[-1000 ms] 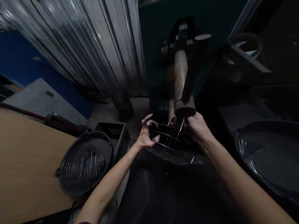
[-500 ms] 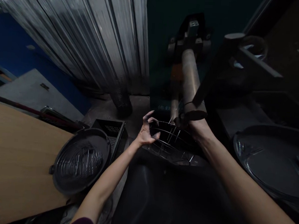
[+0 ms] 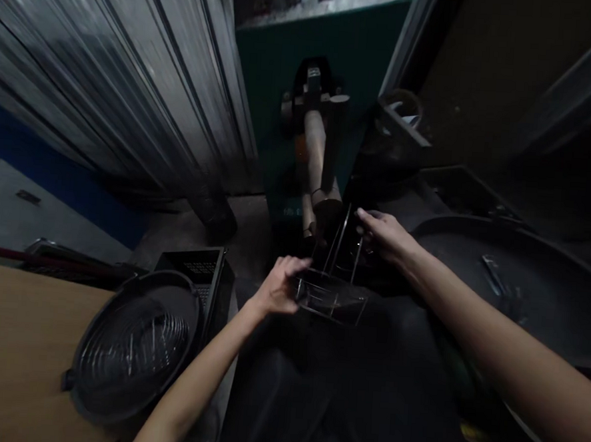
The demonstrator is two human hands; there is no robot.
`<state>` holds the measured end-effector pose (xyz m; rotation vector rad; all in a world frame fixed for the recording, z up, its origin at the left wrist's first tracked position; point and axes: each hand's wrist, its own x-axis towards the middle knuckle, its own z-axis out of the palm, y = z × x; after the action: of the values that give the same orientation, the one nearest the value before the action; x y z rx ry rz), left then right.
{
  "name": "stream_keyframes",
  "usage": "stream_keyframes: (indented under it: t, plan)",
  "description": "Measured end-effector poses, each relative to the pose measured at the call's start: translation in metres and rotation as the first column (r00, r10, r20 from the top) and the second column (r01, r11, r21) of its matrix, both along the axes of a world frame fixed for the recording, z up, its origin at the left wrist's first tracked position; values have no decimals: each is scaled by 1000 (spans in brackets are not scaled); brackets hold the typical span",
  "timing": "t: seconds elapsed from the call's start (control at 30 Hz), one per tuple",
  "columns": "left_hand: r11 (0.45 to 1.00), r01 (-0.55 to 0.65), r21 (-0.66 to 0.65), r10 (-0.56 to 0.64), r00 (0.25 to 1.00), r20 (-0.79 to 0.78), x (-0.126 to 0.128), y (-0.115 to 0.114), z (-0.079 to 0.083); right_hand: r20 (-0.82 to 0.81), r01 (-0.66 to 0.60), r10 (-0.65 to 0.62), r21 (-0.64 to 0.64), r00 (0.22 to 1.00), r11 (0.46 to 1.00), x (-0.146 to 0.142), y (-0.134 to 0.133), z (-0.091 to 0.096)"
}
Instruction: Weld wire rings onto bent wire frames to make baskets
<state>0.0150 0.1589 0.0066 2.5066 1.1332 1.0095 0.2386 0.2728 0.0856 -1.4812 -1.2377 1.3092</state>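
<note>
A thin metal wire rack [image 3: 334,305] is held over my dark-covered lap, its wires partly blurred. My left hand [image 3: 277,288] is closed around the rack's left end, thumb below and fingers above. My right hand [image 3: 387,238] pinches the rack's upright wires at the upper right; its lower fingers are partly hidden. Just beyond the rack, a machine's thick metal arm [image 3: 315,142] points toward me, with a round electrode-like end [image 3: 327,206] close to the wires. Whether the rack touches it I cannot tell.
At the left, a round black tub [image 3: 82,398] contains several curved wire pieces, beside a black plastic crate [image 3: 216,289]. A large dark basin [image 3: 454,241] with a few metal pieces stands at the right. The green machine body [image 3: 269,73] and corrugated metal wall [image 3: 180,60] rise behind.
My right hand has come out from beneath the machine arm and moved right. The rack has come toward me and turned, more of it showing. The view has shifted, bringing the machine's top into sight.
</note>
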Motion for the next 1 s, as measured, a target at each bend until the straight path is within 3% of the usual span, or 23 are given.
stream_keyframes:
  t: [0.1,0.17,0.2,0.23,0.3,0.37,0.4,0.5,0.63,0.77,0.83,0.93,1.0]
  plan:
    - [967,246,-64,-252,892,-376,27,-51,19,335,-137,102,84,937,987,53,-45,-5]
    - [922,383,-61,-376,846,-379,38,-77,34,508,-282,192,104,840,954,83,-79,-3]
    - [920,390,-24,-379,875,-300,40,-84,40,558,-353,239,104,794,930,94,-94,0]
    - [946,325,15,-317,931,-178,40,-86,46,590,-415,278,108,758,903,101,-106,3]
    - [999,50,-5,-49,994,101,36,-77,54,619,-503,326,130,714,855,106,-120,11]
    - [974,-140,-176,185,943,276,27,-59,56,625,-557,354,158,696,816,100,-120,14]
    - [950,-137,-281,228,918,324,22,-51,55,618,-576,367,175,696,798,94,-115,13]
    - [862,20,-507,244,859,450,10,-41,53,537,-621,431,239,725,746,72,-94,-5]
    - [725,10,-688,476,716,512,25,-55,63,478,-624,451,304,754,720,51,-66,-51]
    - [504,380,-776,472,631,616,79,-56,72,566,-560,334,287,754,777,33,-45,-82]
    - [426,513,-745,517,538,666,103,-48,69,582,-541,316,262,749,799,22,-37,-83]
    - [410,575,-708,630,382,676,114,-34,57,645,-549,272,274,714,790,8,-33,-70]
    - [404,602,-689,658,332,676,107,-27,50,770,-571,179,275,613,773,0,-36,-61]
